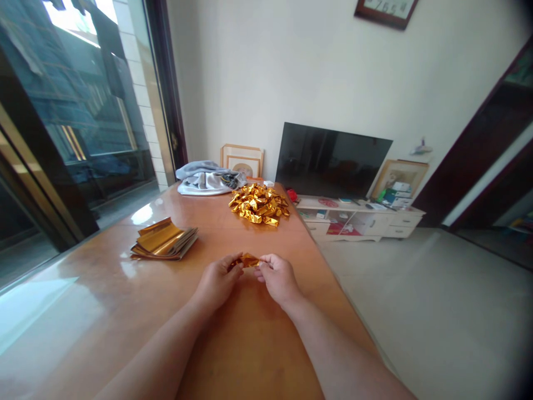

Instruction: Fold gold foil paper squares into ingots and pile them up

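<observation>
Between my hands is a folded piece of gold foil paper [249, 260], held just above the wooden table [250, 344]. My left hand [219, 280] pinches its left end between thumb and fingers. At the right end, the thumb and fingertips of my right hand [278, 279] are closed on the same piece. A stack of flat gold foil sheets [162, 240] lies to the left, its edges fanned and slightly curled. Farther back sits a heap of folded gold foil pieces [259, 204].
Grey cloth [206, 178] is bunched at the table's far end, near leaning picture frames [242, 158]. A television [333, 161] stands behind a low white cabinet [360, 222] at the right. The table's right edge drops to a tiled floor [437, 300]. Glass doors [91, 100] are at the left.
</observation>
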